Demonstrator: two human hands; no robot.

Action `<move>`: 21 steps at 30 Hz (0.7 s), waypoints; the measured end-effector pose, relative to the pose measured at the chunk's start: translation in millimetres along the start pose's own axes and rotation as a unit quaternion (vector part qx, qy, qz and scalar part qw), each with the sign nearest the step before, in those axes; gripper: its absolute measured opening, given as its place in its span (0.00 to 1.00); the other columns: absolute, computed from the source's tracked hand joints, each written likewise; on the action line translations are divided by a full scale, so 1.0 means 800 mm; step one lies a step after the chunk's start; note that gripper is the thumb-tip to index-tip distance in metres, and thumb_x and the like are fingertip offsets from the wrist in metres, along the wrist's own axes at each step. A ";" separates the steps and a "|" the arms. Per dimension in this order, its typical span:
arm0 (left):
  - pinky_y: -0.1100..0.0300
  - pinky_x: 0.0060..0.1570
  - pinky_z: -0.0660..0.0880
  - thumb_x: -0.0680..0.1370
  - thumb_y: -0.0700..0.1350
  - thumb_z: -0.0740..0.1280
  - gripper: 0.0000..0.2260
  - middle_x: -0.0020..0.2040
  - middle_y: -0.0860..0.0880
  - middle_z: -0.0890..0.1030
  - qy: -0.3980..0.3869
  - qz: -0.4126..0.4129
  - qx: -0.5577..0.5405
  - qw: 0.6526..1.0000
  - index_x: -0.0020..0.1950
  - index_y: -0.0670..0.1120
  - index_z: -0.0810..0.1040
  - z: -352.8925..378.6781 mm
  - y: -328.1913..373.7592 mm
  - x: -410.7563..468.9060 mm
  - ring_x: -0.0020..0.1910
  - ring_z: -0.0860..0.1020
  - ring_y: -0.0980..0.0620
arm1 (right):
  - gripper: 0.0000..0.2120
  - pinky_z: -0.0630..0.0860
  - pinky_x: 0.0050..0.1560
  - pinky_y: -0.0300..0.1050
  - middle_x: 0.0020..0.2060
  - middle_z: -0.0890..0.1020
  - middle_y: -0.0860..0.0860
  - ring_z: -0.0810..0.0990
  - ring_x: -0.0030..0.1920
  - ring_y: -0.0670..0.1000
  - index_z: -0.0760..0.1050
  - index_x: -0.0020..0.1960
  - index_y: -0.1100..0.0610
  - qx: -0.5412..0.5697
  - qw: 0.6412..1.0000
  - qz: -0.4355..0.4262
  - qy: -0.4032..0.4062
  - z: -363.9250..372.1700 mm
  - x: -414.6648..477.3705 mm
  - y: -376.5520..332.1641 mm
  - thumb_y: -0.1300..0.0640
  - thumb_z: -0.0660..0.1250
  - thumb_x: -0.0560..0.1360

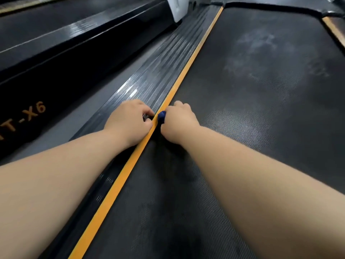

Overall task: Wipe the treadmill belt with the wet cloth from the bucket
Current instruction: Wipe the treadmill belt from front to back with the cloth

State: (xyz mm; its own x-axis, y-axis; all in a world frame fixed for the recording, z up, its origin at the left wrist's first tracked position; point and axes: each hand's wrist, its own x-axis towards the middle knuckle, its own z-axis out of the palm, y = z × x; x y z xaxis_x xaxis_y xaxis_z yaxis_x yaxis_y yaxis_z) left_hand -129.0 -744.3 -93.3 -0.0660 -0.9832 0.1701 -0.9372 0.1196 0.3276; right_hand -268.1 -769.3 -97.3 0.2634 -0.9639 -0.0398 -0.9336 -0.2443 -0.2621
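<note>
The black treadmill belt [252, 94] fills the right and middle of the view, with pale dusty smears further up. An orange strip [188, 64] runs along its left edge. My right hand [177, 122] lies on the belt beside the strip with its fingers curled round a small blue cloth [161, 116]; only a blue bit shows by the thumb. My left hand [128, 118] rests on the ribbed side rail [158, 71] just left of the strip, fingers curled; something small and dark shows under its fingertips, too hidden to name.
A second black treadmill with gold "X6" lettering [35, 111] stands close on the left. A grey floor gap [89, 113] lies between the two machines. A white upright post base [176, 8] stands at the top. The bucket is out of view.
</note>
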 end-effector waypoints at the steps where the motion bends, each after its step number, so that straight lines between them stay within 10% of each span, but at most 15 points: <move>1: 0.54 0.56 0.72 0.74 0.43 0.64 0.12 0.56 0.51 0.78 -0.003 -0.016 -0.004 1.000 0.55 0.51 0.82 -0.003 -0.001 -0.009 0.58 0.73 0.49 | 0.17 0.70 0.57 0.50 0.58 0.70 0.56 0.67 0.60 0.58 0.73 0.62 0.56 0.014 1.000 -0.023 0.001 0.005 -0.019 -0.008 0.52 0.62 0.75; 6: 0.53 0.57 0.71 0.76 0.46 0.64 0.13 0.60 0.52 0.75 -0.033 -0.050 0.015 0.998 0.59 0.53 0.80 -0.022 -0.004 -0.060 0.61 0.71 0.49 | 0.15 0.71 0.59 0.51 0.55 0.73 0.54 0.69 0.56 0.57 0.75 0.57 0.54 0.055 0.975 -0.211 -0.041 0.022 -0.123 -0.025 0.51 0.66 0.72; 13: 0.49 0.65 0.67 0.78 0.53 0.62 0.16 0.67 0.53 0.71 -0.083 -0.123 0.062 0.987 0.65 0.58 0.74 -0.048 -0.001 -0.125 0.67 0.66 0.46 | 0.19 0.70 0.60 0.51 0.61 0.69 0.55 0.68 0.64 0.60 0.71 0.65 0.52 -0.004 1.000 -0.002 -0.012 -0.018 -0.061 0.024 0.49 0.62 0.76; 21: 0.48 0.64 0.68 0.78 0.50 0.62 0.23 0.73 0.55 0.63 -0.166 -0.165 0.103 0.967 0.72 0.55 0.64 -0.071 0.036 -0.221 0.71 0.62 0.47 | 0.20 0.69 0.62 0.48 0.58 0.71 0.55 0.69 0.62 0.58 0.72 0.64 0.55 -0.011 0.979 -0.174 -0.104 -0.008 -0.168 -0.001 0.51 0.65 0.74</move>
State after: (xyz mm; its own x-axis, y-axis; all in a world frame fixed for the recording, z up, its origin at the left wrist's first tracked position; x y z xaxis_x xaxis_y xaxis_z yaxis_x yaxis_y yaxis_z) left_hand -124.9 -559.4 -61.0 0.1742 -0.9574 -0.2303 -0.9720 -0.2046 0.1153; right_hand -304.0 -640.5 -85.7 0.6080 -0.7801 -0.1474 -0.7830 -0.5585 -0.2738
